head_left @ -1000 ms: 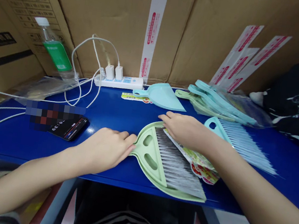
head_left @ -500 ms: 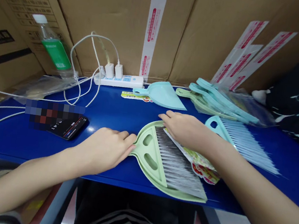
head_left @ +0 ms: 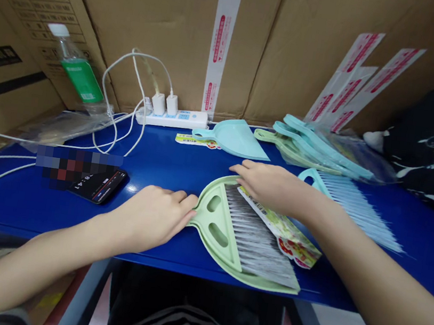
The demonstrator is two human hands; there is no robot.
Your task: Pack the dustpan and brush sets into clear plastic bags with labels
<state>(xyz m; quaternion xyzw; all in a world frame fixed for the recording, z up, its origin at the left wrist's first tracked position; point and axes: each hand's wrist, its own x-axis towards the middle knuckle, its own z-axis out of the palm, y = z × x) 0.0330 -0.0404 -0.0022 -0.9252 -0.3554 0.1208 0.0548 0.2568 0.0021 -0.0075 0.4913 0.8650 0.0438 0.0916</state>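
The left hand [head_left: 156, 216] is clamping the green dustpan [head_left: 251, 280] by its handle, and the pan is lying on the table [head_left: 168, 166] in the lower centre of the frame. A grey-bristled brush [head_left: 260, 244] is resting inside it. The right hand [head_left: 260, 185] is covering the upper end of a printed card [head_left: 291, 232]; I cannot tell if it is gripping anything. A blue brush [head_left: 359, 209] is lying at the right side of the frame

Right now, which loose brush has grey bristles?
The grey-bristled brush is the one lying in the green dustpan, held at the handle end by the left hand. The blue brush has light-blue bristles.
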